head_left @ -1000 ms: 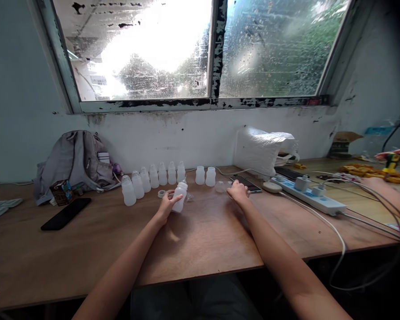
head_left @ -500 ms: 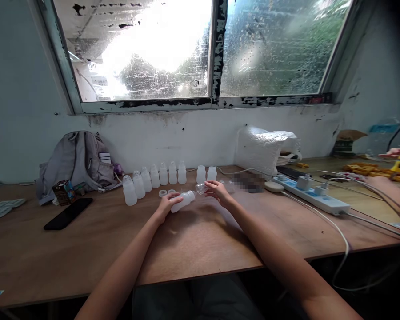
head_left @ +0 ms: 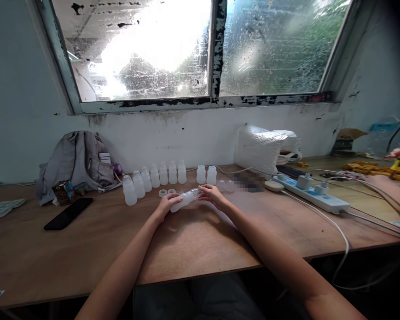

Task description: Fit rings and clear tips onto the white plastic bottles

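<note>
A frosted white baby bottle (head_left: 180, 204) lies tilted in my left hand (head_left: 164, 209), its neck pointing up and to the right. My fingers and thumb are closed round its lower body. With my right hand (head_left: 214, 195) I pinch a clear cap (head_left: 195, 193), which sits at the top end of the bottle. Behind my hands, two collar rings (head_left: 162, 193) lie on the table. Several capped bottles (head_left: 155, 176) stand in a curved row at left. Two bottles without tops (head_left: 201, 174) stand to the right of that row. Clear caps (head_left: 222, 185) lie beyond my right hand.
A grey backpack (head_left: 78, 160), a small box (head_left: 64, 192) and a black phone (head_left: 68, 214) are on the left. At right lie a power strip (head_left: 311, 194) with cables and a white plastic package (head_left: 260, 149). Another person's arm (head_left: 390, 189) reaches in at far right.
My right hand has brought the clear cap left and down onto the bottle's top end. My left hand holds the bottle almost unmoved. The other person's hand at far right has shifted slightly.
</note>
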`<state>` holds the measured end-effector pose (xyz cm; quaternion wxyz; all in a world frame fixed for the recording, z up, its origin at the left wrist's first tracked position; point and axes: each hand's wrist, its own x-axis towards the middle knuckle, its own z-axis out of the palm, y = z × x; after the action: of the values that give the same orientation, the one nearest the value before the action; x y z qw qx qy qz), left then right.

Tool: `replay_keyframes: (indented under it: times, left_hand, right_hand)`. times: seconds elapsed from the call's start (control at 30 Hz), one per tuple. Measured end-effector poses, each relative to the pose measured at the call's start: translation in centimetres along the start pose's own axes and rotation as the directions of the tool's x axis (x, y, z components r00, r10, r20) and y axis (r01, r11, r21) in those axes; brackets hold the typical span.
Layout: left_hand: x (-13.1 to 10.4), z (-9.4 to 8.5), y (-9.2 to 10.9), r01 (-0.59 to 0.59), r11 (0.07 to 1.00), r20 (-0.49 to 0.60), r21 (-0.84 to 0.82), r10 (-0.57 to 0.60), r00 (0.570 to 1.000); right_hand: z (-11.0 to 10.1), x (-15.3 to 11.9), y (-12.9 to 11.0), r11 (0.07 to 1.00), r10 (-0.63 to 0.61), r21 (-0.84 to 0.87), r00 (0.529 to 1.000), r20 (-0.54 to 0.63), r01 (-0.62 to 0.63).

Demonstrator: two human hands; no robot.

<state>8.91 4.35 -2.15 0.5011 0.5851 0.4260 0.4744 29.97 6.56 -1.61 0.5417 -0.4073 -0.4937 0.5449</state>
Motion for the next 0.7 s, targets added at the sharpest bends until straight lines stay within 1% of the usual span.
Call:
replay_keyframes:
  times: [0.2,0.43,0.5,0.6,0.7]
  left_hand:
    - [0.0,0.0,-0.2,0.009,1.000,-0.005,-0.001,-0.009,1.000]
    - [-0.2,0.0,-0.2,-0.013,0.998,-0.003,0.057,0.013,1.000]
    - [-0.2,0.0,-0.2,-0.033,0.998,0.003,0.059,0.033,0.999]
    - [-0.3,0.0,-0.1,-0.074,0.997,0.005,0.037,0.074,0.997]
    - [-0.5,0.2,0.2,-0.105,0.995,-0.034,-0.002,0.105,0.994]
  right_hand:
    - [0.6,-0.4,-0.2,0.999,0.028,-0.041,1.000,0.001,-0.028]
    - [0.9,-0.7,-0.2,0.998,0.037,-0.057,0.999,0.006,-0.036]
    - [0.9,-0.8,-0.3,0.997,0.044,-0.057,0.999,0.020,-0.043]
    - [1.2,-1.0,-0.4,0.995,0.091,-0.037,0.995,0.049,-0.089]
    - [1.6,-1.1,-0.1,0.992,0.112,-0.064,0.991,0.075,-0.107]
